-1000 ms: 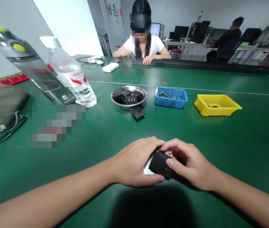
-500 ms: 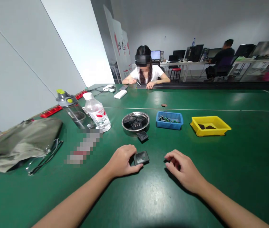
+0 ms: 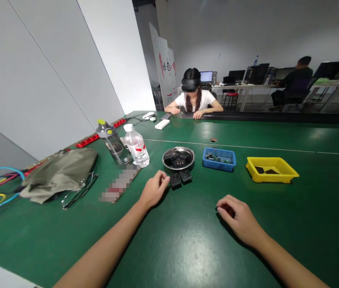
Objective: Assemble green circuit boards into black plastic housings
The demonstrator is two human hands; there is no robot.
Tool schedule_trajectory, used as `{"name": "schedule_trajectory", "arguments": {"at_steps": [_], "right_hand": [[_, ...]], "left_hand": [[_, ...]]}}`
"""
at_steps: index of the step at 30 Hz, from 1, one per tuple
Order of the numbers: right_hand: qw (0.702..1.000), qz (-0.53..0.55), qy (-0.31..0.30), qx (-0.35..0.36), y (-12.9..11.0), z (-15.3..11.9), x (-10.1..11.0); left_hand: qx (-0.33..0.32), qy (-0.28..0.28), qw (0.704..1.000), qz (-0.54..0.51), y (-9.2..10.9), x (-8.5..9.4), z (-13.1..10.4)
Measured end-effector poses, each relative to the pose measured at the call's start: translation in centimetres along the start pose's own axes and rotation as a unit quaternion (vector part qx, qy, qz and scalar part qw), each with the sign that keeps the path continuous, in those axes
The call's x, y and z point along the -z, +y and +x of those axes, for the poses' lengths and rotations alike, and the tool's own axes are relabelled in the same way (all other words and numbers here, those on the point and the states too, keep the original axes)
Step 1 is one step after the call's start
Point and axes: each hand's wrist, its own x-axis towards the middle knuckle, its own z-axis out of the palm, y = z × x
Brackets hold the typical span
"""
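On the glossy green table (image 3: 193, 232), the right hand (image 3: 237, 218) half-curls, contents unclear, while the left hand (image 3: 154, 190), fingers slightly parted, seemingly empty, looks at the release step: at the round silvery metal bowl's (image 3: 193, 163) six o'clock, the square black plastic block (image 3: 175, 181) points near eleven, no clear long axis, and regrasping calls for a wider pinch.

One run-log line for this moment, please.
left hand: beside two black blocks | right hand: curled, apart | bowl: more blocks | blue tray: small parts
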Motion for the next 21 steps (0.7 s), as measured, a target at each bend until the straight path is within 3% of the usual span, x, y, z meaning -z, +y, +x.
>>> {"name": "schedule_trajectory", "arguments": {"at_steps": [6,13,18,21], "right_hand": [[1.000,-0.001,0.002,-0.013,0.1,-0.1,0.6],[0.999,-0.015,0.027,-0.019,0.2,0.0,0.8],[0.993,-0.053,0.103,0.026,0.2,-0.1,0.9],[0.981,-0.078,0.152,0.089,-1.5,0.5,1.2]], "left_hand": [[-0.032,0.026,0.999,-0.015,-1.9,0.0,2.6],[-0.069,0.036,0.997,-0.002,-2.4,-1.2,5.9],[-0.096,0.078,0.992,0.026,-2.5,-0.4,5.6],[-0.117,0.111,0.986,0.048,-2.1,0.4,4.5]]}}
